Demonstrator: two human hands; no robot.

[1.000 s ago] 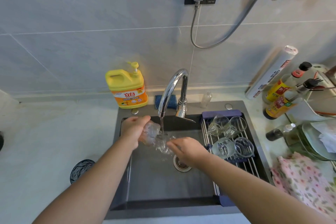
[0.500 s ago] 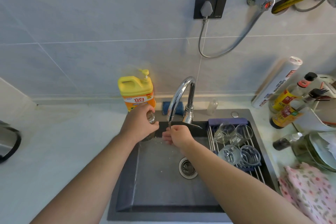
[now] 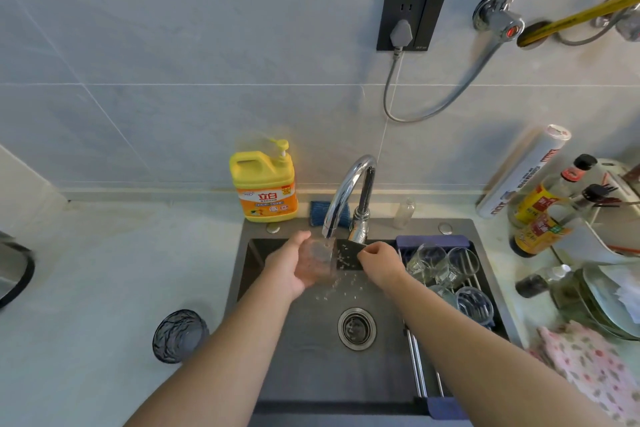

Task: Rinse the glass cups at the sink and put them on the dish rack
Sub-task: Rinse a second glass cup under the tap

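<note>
The left hand point(image 3: 291, 270) is gripping a glass cup point(image 3: 320, 260) under the running tap point(image 3: 346, 191); the right hand point(image 3: 381, 262) is pinching the tap's lever point(image 3: 348, 253).

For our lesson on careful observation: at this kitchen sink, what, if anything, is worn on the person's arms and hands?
Both arms are bare as far as the view shows, and no sleeve reaches into the picture. The left hand and the right hand wear no gloves. No watch, bracelet or ring shows on either wrist or on the visible fingers.
</note>
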